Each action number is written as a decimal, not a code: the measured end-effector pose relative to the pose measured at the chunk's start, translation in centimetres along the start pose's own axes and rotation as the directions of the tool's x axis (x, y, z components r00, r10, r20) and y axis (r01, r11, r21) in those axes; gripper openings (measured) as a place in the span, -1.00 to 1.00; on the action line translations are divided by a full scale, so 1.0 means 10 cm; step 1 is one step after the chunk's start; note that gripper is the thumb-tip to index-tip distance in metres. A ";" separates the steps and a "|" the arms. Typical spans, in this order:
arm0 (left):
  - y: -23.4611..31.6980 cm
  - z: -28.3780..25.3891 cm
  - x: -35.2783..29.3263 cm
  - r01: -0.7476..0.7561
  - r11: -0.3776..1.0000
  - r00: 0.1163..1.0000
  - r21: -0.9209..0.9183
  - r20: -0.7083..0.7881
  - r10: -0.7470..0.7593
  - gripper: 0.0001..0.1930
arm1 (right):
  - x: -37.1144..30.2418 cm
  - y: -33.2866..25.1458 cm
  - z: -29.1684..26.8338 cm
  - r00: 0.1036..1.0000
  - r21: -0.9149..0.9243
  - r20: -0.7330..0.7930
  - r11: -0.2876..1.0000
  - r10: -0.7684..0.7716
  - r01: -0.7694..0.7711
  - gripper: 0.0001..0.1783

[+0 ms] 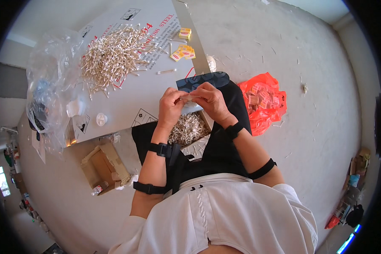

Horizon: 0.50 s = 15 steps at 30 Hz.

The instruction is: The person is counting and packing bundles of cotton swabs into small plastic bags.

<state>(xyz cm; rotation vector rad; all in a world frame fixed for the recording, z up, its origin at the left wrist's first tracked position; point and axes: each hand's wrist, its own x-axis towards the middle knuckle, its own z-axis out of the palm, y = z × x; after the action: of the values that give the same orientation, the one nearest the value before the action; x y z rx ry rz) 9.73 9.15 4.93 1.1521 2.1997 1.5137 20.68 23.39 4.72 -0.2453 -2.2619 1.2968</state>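
My left hand (170,106) and my right hand (212,103) meet above my lap, fingertips pinched close together. A small pale piece (189,98) shows between them; its kind is too hidden to make out. Just below, an open cardboard box (206,120) between my thighs holds many loose cotton swabs (189,129). On the table ahead and to the left lies a big heap of cotton swabs (112,59). Several small yellow boxes (183,52) sit to the right of that heap, near the table's edge.
Clear plastic bags (51,93) hang over the table's left side, near a small white container (101,119). An open cardboard carton (89,163) stands on the floor at left. To the right, a red plastic bag (270,120) holds several small packs. Stray swabs dot the floor.
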 end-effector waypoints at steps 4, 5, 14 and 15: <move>0.02 0.01 -0.01 -0.053 0.998 0.998 -0.024 -0.036 0.052 -0.86 | -0.02 -0.05 0.05 0.998 -0.007 -0.059 1.000 -0.014 0.013 -0.89; 0.06 0.02 -0.01 -0.135 0.986 0.985 0.093 -0.093 0.144 -0.87 | -0.02 -0.09 0.05 0.992 -0.047 -0.111 0.997 -0.064 0.059 -0.90; 0.14 0.00 0.02 -0.214 0.917 0.969 0.338 -0.048 0.244 -0.90 | -0.02 -0.01 0.07 0.981 -0.198 -0.106 0.970 -0.162 0.139 -0.91; 0.12 0.01 0.03 -0.211 0.902 0.971 0.376 -0.022 0.237 -0.89 | 0.00 -0.01 0.07 0.985 -0.245 -0.085 0.962 -0.149 0.124 -0.90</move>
<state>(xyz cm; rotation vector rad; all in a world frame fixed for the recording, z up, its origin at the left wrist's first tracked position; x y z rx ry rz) 10.13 9.60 6.02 1.5353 2.5512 1.2576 20.34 22.80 4.55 -0.2304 -2.3006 0.9205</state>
